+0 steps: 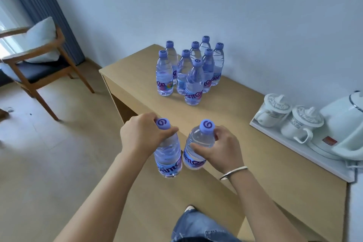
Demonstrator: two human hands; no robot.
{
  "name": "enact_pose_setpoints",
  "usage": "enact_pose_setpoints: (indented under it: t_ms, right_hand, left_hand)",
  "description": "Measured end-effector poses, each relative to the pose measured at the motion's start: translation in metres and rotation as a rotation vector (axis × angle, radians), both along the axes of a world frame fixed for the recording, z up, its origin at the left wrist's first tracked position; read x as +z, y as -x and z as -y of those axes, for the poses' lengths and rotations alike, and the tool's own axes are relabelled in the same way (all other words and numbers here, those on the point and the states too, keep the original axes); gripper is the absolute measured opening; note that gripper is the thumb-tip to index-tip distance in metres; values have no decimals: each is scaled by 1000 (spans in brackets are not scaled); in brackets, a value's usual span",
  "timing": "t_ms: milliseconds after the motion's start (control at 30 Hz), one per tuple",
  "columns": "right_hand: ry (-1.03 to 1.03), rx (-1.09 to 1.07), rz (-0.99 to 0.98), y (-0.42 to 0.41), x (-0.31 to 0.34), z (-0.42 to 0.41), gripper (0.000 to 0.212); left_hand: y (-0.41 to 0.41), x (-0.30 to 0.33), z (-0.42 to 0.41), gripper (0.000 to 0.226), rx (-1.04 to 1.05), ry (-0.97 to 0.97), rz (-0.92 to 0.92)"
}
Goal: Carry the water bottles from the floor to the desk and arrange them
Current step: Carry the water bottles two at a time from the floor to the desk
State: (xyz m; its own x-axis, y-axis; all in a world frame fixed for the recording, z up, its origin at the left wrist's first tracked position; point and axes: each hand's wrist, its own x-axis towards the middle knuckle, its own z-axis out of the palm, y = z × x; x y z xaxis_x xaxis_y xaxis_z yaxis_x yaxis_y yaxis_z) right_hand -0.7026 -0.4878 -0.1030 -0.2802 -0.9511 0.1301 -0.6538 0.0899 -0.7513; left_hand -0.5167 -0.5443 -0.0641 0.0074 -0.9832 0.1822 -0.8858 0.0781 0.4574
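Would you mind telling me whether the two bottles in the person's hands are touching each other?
Apart. The head view shows a strip of desk between the left-hand bottle and the right-hand bottle, all the way down from caps to bases.

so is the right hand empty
No, the right hand grips a water bottle just below its purple cap.
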Motion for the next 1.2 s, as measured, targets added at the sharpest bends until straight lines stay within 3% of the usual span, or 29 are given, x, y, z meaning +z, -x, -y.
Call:
enact_pose_setpoints:
  t_ms: [267,500,833,967,1067,1200]
  right_hand:
    - [-16,-8,-134,30,4,116,44]
    - [-92,-108,-151,29,-11,171,52]
    - [-107,-446,-24,-14,-9,197,51]
    - [-99,-607,-57,-35,-12,195,54]
    - [-101,-639,-39,-46,-11,191,57]
    - [-137,-671,-21,-62,-8,187,62]
  left_hand:
    - [40,12,134,53,-21,61,64]
    - [67,11,221,53,-94,-64,199]
    - [77,-3,261,40,-331,-122,280]
    - [71,-8,266,48,-462,-145,285]
    - [57,-15,263,55,-550,-193,284]
    - [39,-25,259,46,-675,-267,357]
